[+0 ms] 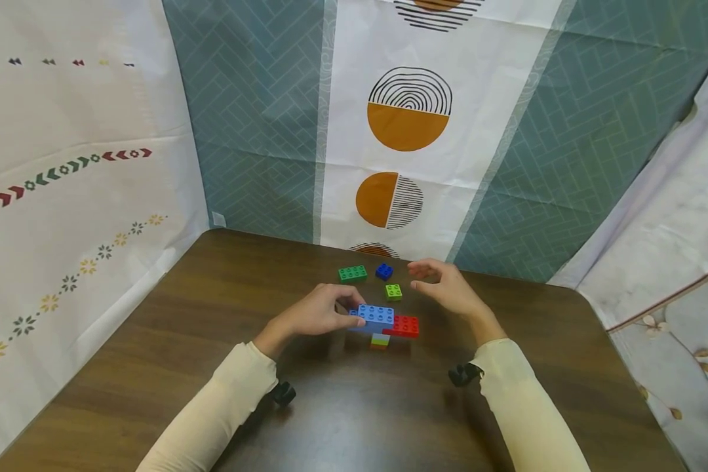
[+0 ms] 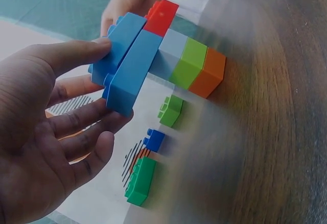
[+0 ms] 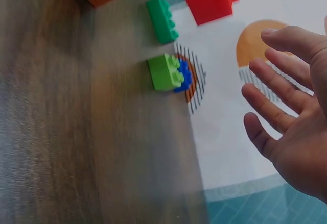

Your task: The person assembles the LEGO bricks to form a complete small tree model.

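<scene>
My left hand (image 1: 315, 311) pinches the upper light blue brick (image 1: 377, 316) of a small stacked build, its thumb on the near side. Beneath that brick lies another light blue brick (image 2: 134, 71), with a red brick (image 1: 407, 326) alongside it to the right. A column of a pale grey brick (image 2: 169, 54), a lime brick (image 2: 188, 63) and an orange brick (image 2: 209, 73) holds them above the table. To the right of the build, my right hand (image 1: 448, 288) is raised in the air, fingers spread and holding nothing, as the right wrist view shows.
Behind the build, a green brick (image 1: 353, 274), a dark blue brick (image 1: 384, 271) and a loose lime brick (image 1: 393, 292) lie on the brown wooden table (image 1: 153, 367). A patterned cloth (image 1: 259, 131) hangs at the table's far edge.
</scene>
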Motion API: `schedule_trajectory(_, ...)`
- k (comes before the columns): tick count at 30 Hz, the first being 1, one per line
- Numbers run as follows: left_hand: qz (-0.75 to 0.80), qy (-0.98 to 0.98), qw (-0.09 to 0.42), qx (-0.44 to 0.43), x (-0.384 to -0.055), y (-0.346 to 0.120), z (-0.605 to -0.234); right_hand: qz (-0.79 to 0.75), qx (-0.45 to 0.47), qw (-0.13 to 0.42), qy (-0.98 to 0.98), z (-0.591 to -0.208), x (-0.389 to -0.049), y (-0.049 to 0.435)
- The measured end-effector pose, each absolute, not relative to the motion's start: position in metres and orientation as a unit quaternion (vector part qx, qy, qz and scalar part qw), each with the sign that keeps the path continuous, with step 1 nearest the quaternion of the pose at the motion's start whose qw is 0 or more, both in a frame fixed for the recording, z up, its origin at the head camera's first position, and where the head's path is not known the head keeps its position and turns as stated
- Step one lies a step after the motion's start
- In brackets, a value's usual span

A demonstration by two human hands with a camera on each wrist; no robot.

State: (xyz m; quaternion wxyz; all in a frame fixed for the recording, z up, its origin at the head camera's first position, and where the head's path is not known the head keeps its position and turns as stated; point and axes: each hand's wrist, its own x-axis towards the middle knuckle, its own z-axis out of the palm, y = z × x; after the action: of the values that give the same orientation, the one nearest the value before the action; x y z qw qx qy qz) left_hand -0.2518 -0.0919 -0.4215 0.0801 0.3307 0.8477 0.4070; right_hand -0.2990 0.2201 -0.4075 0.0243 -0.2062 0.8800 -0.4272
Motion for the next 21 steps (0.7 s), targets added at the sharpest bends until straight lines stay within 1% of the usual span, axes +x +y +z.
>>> schedule_trajectory(6, 0.408, 0.848, 0.087, 0.327, -0.252, -0.092, -0.422, -0.441, -0.193, 0.036, 0.876, -0.420, -0.315, 0.220)
schedule_trajectory(13, 0.410, 0.847, 0.089, 0.326, -0.252, -0.092, -0.421, -0.440, -0.195, 0.046, 0.875, -0.434, -0.326, 0.218)
schedule_trajectory(21, 0.411, 0.847, 0.089, 0.324, -0.250, -0.091, -0.417, -0.425, -0.188, 0.081, 0.882, -0.450, -0.333, 0.216)
